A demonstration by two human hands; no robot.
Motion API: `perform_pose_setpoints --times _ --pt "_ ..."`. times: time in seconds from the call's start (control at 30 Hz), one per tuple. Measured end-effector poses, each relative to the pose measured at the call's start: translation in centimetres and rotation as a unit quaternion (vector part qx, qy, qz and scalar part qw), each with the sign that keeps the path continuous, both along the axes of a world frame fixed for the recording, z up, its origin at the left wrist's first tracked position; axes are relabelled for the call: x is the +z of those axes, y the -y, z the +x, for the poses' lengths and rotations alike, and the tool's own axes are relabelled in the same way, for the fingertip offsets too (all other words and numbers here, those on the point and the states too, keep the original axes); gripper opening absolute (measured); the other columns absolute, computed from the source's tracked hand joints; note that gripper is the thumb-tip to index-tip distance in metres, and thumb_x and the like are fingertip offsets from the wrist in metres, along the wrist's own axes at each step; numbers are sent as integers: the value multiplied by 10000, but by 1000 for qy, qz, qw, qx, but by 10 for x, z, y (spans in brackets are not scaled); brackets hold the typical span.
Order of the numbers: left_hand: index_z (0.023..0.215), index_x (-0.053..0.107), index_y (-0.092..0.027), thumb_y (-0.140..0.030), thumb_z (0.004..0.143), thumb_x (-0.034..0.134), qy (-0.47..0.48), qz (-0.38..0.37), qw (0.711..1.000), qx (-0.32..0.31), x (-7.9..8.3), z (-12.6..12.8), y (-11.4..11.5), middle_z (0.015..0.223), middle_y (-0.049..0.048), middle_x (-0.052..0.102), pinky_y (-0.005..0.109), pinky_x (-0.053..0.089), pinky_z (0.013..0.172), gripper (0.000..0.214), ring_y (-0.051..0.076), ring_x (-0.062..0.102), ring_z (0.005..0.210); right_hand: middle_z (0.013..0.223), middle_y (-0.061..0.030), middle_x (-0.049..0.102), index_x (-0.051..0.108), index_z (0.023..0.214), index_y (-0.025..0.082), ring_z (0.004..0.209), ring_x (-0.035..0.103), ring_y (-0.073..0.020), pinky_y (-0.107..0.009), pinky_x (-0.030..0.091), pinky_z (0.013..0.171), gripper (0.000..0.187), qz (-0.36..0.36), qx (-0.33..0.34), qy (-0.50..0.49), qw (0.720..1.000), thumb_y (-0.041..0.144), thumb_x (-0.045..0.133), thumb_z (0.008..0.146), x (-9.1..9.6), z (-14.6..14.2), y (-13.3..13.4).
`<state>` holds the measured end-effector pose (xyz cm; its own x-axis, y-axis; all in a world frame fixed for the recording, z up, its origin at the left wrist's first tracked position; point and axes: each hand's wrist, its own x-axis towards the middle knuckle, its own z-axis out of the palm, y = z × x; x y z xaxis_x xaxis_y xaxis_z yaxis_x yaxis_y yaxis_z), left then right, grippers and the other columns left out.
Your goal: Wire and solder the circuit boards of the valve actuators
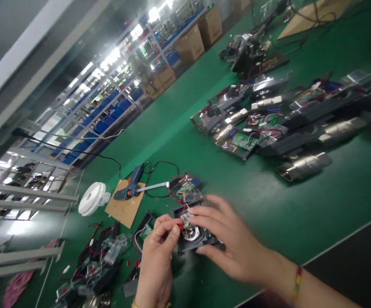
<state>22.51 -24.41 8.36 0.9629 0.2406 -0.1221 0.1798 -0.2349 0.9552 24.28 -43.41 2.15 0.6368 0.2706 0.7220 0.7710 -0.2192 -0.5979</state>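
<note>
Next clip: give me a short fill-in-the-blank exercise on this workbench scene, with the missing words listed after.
1. The blue hot-glue gun lies on a flat square of brown ____.
2. The left hand pinches a thin wire whose colour is ____.
3. The right hand rests with spread fingers on the black plastic housing, which lies on a table mat coloured ____.

Missing words: cardboard; red; green.

A green bench top (301,205) fills the view from 2 to 5 o'clock, with a dark strip beyond its pale edge at 4 o'clock. From 10 to 12 o'clock, long shelving racks (108,102) carry blue bins (103,126) under bright strip lights (111,55), with cardboard boxes (190,42) at 12 o'clock. Grey metal rails (28,194) stand at 9 o'clock.
</note>
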Motion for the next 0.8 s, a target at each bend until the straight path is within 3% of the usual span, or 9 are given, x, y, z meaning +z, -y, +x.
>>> perform_pose_setpoints --times 0.4,0.57,0.8 --pt "779 769 -191 -553 617 865 -9 32 999 0 3 -2 6 1036 42 546 228 458 846 408 170 531 986 1282 -109 639 554 1221 190 1255 515 -271 -538 343 1138 318 25 10 -13 1000 286 614 924 1 1 0" --pt "810 769 -200 -557 669 832 7 68 998 -14 3 -2 4 1052 46 543 218 465 836 388 168 540 991 1281 -110 636 579 1182 184 1246 518 -267 -532 335 1143 286 30 10 -17 999 287 625 919 0 1 0" --pt "891 761 -247 -488 830 716 101 234 965 -67 4 -6 -3 1034 45 574 250 493 817 253 179 574 993 1284 -106 638 603 1157 184 1259 501 -282 -548 342 1131 270 23 5 -17 1000 271 642 904 1 0 1"
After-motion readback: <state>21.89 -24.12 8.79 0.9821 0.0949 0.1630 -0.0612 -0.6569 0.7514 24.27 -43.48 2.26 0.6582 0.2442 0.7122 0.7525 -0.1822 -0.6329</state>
